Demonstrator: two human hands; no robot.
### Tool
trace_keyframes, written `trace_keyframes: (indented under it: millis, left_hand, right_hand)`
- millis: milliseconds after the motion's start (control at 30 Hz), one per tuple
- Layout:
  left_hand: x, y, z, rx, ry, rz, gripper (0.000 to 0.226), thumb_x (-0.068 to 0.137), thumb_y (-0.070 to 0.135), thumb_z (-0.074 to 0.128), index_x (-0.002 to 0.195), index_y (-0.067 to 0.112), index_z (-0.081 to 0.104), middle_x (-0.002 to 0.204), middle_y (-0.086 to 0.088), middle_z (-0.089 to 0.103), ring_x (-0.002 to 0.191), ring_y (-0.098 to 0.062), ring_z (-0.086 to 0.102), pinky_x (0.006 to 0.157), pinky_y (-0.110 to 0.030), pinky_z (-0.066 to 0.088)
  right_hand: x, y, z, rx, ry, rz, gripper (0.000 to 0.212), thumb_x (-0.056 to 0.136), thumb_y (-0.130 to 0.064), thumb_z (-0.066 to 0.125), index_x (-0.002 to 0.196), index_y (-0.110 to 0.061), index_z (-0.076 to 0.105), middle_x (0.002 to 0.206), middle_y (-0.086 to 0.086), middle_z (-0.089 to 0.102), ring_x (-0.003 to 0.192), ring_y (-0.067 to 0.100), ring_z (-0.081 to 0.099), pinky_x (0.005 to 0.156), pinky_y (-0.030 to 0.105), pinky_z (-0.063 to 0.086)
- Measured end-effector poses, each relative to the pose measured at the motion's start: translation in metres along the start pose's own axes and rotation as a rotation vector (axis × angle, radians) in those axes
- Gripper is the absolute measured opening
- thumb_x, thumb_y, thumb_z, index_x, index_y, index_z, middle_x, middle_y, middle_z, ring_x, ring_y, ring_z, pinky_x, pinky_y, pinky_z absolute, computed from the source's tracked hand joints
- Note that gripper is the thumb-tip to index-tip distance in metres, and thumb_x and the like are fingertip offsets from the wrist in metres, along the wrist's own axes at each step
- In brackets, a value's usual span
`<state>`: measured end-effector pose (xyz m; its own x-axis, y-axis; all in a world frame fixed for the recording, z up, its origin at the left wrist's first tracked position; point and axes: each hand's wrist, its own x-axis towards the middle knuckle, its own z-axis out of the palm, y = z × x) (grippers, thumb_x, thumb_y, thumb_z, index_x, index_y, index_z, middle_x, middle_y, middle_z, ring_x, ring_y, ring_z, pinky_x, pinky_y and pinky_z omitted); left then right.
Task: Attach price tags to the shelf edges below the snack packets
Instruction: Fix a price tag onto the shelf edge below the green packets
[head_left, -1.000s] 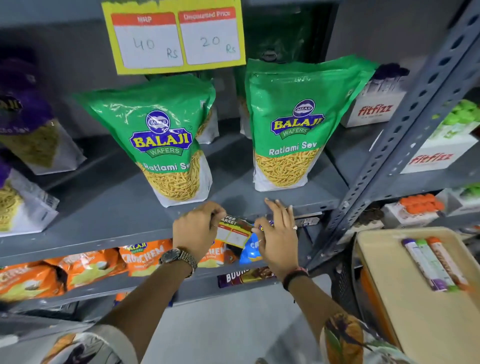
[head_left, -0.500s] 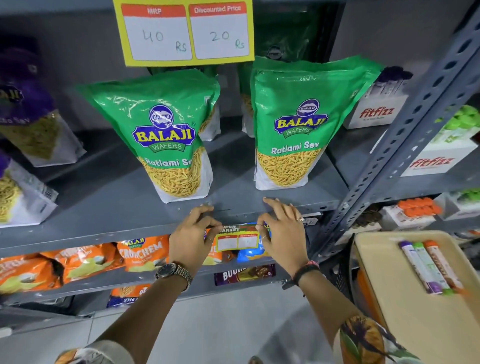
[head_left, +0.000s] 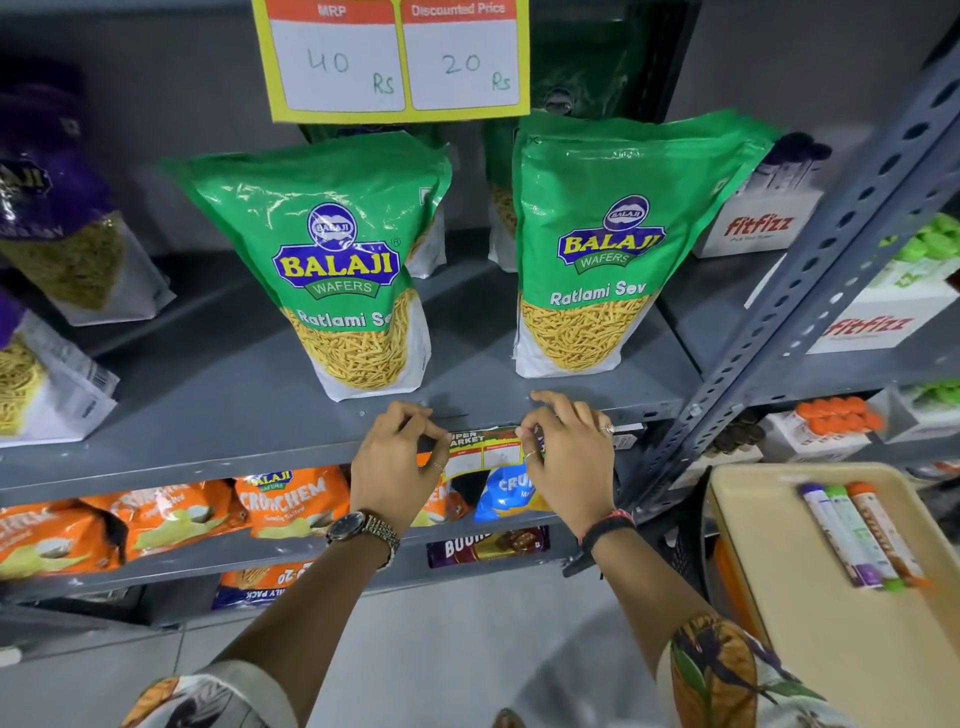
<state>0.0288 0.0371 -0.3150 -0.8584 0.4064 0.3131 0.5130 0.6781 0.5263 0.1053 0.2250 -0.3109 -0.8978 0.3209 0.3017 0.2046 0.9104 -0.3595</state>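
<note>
A small yellow price tag (head_left: 483, 451) with two white boxes sits against the front edge of the grey shelf (head_left: 218, 457), below and between two green Balaji Ratlami Sev packets (head_left: 337, 260) (head_left: 602, 244). My left hand (head_left: 397, 460) pinches the tag's left end. My right hand (head_left: 569, 457) pinches its right end, fingers resting on the shelf lip. A larger yellow price tag (head_left: 395, 60) reading 40 and 20 Rs hangs from the shelf edge above.
Purple sev packets (head_left: 57, 208) stand at left. Orange and blue snack packets (head_left: 208, 514) fill the shelf below. A perforated upright post (head_left: 810, 291) rises at right, with Fitfizz boxes (head_left: 758, 223) beyond. A beige tray (head_left: 810, 597) at lower right carries three tubes (head_left: 862, 535).
The tag went from tilted and lower to level against the shelf edge. Both hands shifted up to its ends, and the view moved closer to the shelf.
</note>
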Motion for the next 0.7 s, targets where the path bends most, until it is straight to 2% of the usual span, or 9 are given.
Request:
trace_keyframes:
  millis: [200,333,433,600,700]
  left_hand:
    - [0.002,0.004,0.002,0.002,0.015,-0.031,0.006,0.079,0.021,0.071,0.079,0.017,0.066,0.101,-0.002,0.061,0.087,-0.020,0.060,0.060,-0.028,0.050]
    - [0.006,0.002,0.000,0.000,0.033,-0.072,0.017,0.081,0.032,0.070,0.080,0.019,0.060,0.101,0.001,0.062,0.086,-0.018,0.060,0.055,-0.026,0.045]
    - [0.007,-0.002,-0.001,0.021,0.023,-0.060,0.022,0.080,0.038,0.070,0.081,0.020,0.057,0.101,0.003,0.063,0.084,-0.017,0.060,0.054,-0.023,0.041]
    - [0.009,-0.007,-0.008,0.012,-0.023,0.014,0.023,0.082,0.031,0.070,0.080,0.021,0.049,0.090,0.001,0.059,0.074,-0.019,0.056,0.048,-0.024,0.037]
    - [0.009,-0.008,-0.013,0.021,-0.067,0.031,0.021,0.084,0.022,0.068,0.082,0.020,0.047,0.084,0.001,0.056,0.070,-0.023,0.055,0.048,-0.026,0.035]
  right_hand:
    - [0.003,-0.003,0.003,-0.070,0.034,-0.007,0.005,0.083,-0.022,0.062,0.082,-0.017,0.060,0.112,0.001,0.065,0.092,0.026,0.057,0.080,0.040,0.044]
    - [0.007,-0.007,0.004,-0.046,0.073,0.051,0.031,0.082,-0.046,0.064,0.088,-0.016,0.057,0.088,0.003,0.061,0.083,0.024,0.055,0.070,0.037,0.042]
    - [0.013,-0.011,0.002,-0.073,0.099,0.056,0.046,0.079,-0.059,0.063,0.091,-0.015,0.058,0.085,0.005,0.062,0.081,0.026,0.056,0.067,0.039,0.045]
    - [0.020,-0.007,-0.006,-0.027,0.036,0.027,0.044,0.077,-0.051,0.069,0.092,-0.013,0.055,0.082,0.007,0.065,0.078,0.030,0.060,0.062,0.041,0.048]
    - [0.018,-0.006,-0.012,-0.036,0.007,0.039,0.026,0.082,-0.028,0.072,0.093,-0.013,0.054,0.080,0.007,0.067,0.079,0.030,0.063,0.058,0.038,0.048]
